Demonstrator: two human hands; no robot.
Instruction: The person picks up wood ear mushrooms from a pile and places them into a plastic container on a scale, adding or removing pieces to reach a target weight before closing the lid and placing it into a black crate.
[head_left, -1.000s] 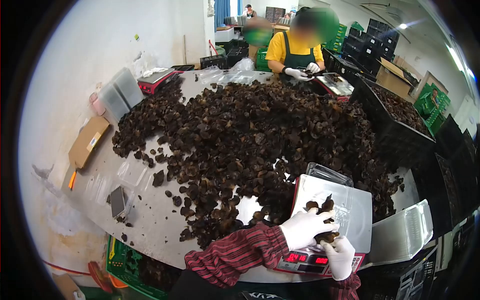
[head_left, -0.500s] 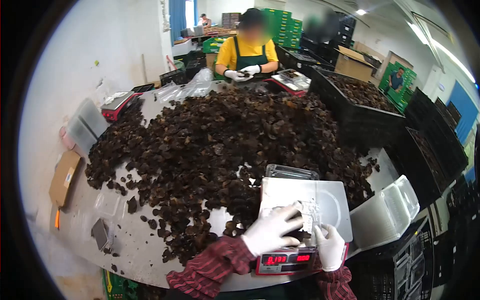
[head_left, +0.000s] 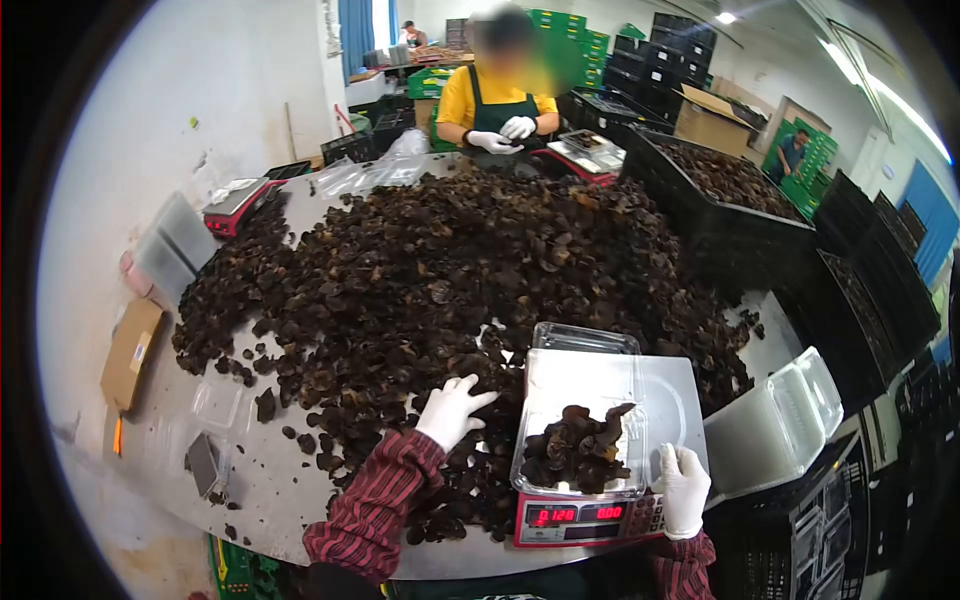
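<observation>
My gloved left hand [head_left: 452, 412] is over the near edge of a heap of dark wood ear mushrooms [head_left: 470, 270], fingers spread and nothing visible in them. Left of my right hand, a digital scale [head_left: 665, 400] carries a clear plastic container [head_left: 530, 470] with a small pile of mushrooms [head_left: 580, 447] inside. Red digits on its display [head_left: 575, 514] read 0.120 and 0.00. My gloved right hand [head_left: 684, 492] rests at the scale's right front edge, beside its keys. Its fingers are loosely bent and apart, with nothing seen in them.
Stacked clear containers [head_left: 775, 425] lean right of the scale. A black crate [head_left: 715, 215] of mushrooms stands at the back right. Across the table, a person in a yellow shirt [head_left: 457, 105] works with gloved hands near another scale [head_left: 585, 160]. A cardboard piece [head_left: 132, 350] stands at left.
My left hand has moved left from the container to the heap, uncovering the mushrooms inside. My right hand has shifted slightly right, off the container's edge. The reading dropped from 0.133 to 0.120.
</observation>
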